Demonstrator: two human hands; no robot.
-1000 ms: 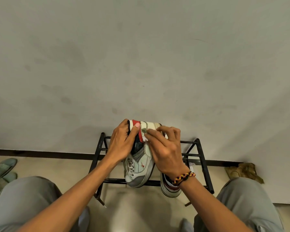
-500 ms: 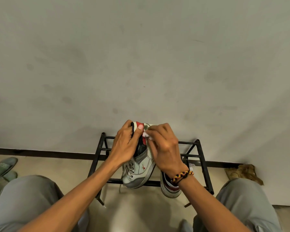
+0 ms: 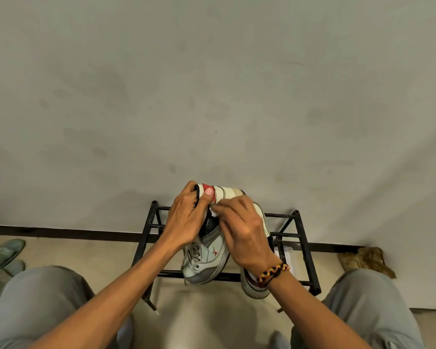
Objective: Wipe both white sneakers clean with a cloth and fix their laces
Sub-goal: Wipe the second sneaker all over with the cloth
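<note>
Left hand (image 3: 184,222) grip: holding sneaker (image 3: 207,258) by collar | right hand (image 3: 244,235) grip: pinching cloth (image 3: 214,212) against it

The held sneaker (image 3: 207,258) looks like smooth, faintly glossy leather or leatherette, its toe cap greyer and duller, with cloth laces (image 3: 195,255). A scrap of soft white cloth (image 3: 214,212) shows at its collar. The rack (image 3: 300,238) is black metal tube, matt. The wall (image 3: 212,84) is matt, smudged plaster. The bracelet (image 3: 272,272) is braided cord. The trousers (image 3: 30,306) are matt grey fabric. The floor (image 3: 86,255) is smooth, pale, slightly shiny.
</note>
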